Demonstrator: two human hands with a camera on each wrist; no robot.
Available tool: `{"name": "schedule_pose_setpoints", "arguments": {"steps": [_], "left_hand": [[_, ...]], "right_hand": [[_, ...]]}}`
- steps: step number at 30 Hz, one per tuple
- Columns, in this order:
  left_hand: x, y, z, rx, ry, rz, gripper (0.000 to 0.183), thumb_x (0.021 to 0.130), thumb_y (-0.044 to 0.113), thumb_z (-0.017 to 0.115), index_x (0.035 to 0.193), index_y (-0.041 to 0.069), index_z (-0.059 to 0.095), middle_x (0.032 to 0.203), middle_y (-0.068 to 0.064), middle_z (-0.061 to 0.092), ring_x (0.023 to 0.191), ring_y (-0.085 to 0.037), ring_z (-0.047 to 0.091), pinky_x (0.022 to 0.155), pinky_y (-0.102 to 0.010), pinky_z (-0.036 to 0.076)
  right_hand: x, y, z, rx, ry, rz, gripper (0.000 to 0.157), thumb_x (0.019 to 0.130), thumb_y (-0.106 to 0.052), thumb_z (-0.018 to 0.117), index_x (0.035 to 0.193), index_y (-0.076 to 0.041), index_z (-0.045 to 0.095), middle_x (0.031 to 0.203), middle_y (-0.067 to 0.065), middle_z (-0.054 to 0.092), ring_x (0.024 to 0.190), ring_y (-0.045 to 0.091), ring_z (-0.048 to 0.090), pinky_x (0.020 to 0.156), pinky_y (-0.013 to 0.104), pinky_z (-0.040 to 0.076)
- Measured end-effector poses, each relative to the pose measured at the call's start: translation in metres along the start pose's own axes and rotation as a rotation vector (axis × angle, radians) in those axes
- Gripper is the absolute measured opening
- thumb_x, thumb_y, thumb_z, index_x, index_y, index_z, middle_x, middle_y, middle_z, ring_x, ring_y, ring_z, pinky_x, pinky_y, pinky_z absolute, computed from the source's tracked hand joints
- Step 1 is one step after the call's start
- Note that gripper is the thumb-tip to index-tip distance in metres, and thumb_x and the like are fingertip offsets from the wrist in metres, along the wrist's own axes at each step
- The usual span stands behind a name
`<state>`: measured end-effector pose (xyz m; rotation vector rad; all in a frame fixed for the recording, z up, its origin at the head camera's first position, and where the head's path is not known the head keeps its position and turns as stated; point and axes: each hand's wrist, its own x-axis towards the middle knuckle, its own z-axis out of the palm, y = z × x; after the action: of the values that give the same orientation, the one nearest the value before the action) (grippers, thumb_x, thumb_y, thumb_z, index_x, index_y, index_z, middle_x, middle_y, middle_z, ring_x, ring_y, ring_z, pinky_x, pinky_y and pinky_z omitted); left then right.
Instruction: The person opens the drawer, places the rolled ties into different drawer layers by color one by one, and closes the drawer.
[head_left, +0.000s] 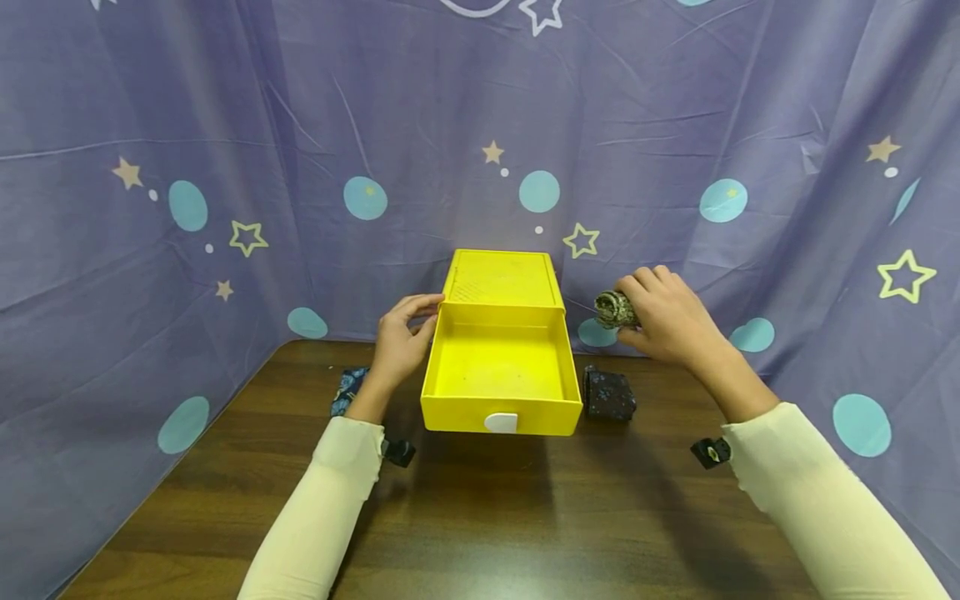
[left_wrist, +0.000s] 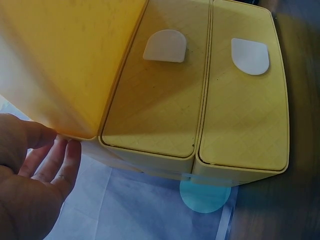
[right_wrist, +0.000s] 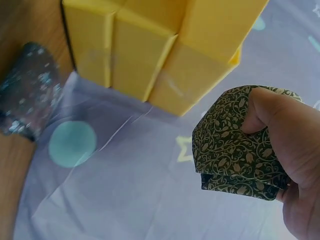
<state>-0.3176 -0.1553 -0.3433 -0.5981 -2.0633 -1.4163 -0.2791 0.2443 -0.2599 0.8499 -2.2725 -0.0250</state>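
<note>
A yellow drawer unit (head_left: 504,275) stands in front of me, its top drawer (head_left: 457,414) pulled out; no item shows inside it. My left hand (head_left: 401,337) touches the unit's left side near the drawer opening, fingertips against the casing edge in the left wrist view. Raised to the right of the unit, my right hand (head_left: 663,312) grips a folded patterned cloth (right_wrist: 232,142), dark green with pale gold vines. Its rolled end faces the unit in the head view, apart from the drawer. The palm hides part of the cloth.
Two lower drawers (left_wrist: 155,100) with white handles are closed. A dark folded cloth (head_left: 610,395) lies on the wooden table (head_left: 480,517) right of the unit. A blue floral cloth (head_left: 348,390) lies left, partly behind my forearm. A purple curtain (head_left: 420,108) hangs behind.
</note>
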Motion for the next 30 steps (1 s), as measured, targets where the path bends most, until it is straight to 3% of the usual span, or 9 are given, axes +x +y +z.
{"name": "schedule_pose_setpoints", "arguments": {"steps": [7,19,30], "left_hand": [[0.001,0.001,0.0,0.008,0.003,0.005,0.03,0.1,0.004,0.065,0.129,0.01,0.071,0.127,-0.009,0.064,0.115,-0.027,0.063,0.095,-0.05,0.057],[-0.001,0.001,0.0,-0.001,0.013,0.009,0.03,0.1,0.002,0.064,0.128,0.008,0.071,0.126,-0.011,0.064,0.115,-0.031,0.064,0.095,-0.054,0.056],[-0.001,-0.001,0.001,0.001,0.025,0.015,0.029,0.099,0.002,0.066,0.127,0.007,0.072,0.125,-0.011,0.066,0.113,-0.03,0.065,0.093,-0.051,0.058]], "right_hand": [[0.014,-0.022,-0.012,0.01,0.083,-0.1,0.058,0.066,-0.02,0.085,0.113,0.003,0.062,0.101,0.019,0.06,0.087,0.039,0.052,0.078,0.052,0.045],[0.028,-0.056,-0.021,0.039,0.152,-0.157,0.056,0.068,-0.019,0.083,0.115,0.002,0.062,0.103,0.018,0.06,0.086,0.036,0.05,0.073,0.049,0.045],[0.038,-0.084,-0.014,0.064,0.118,-0.189,0.056,0.07,-0.02,0.08,0.118,0.001,0.063,0.106,0.017,0.061,0.09,0.034,0.052,0.074,0.046,0.045]]}}
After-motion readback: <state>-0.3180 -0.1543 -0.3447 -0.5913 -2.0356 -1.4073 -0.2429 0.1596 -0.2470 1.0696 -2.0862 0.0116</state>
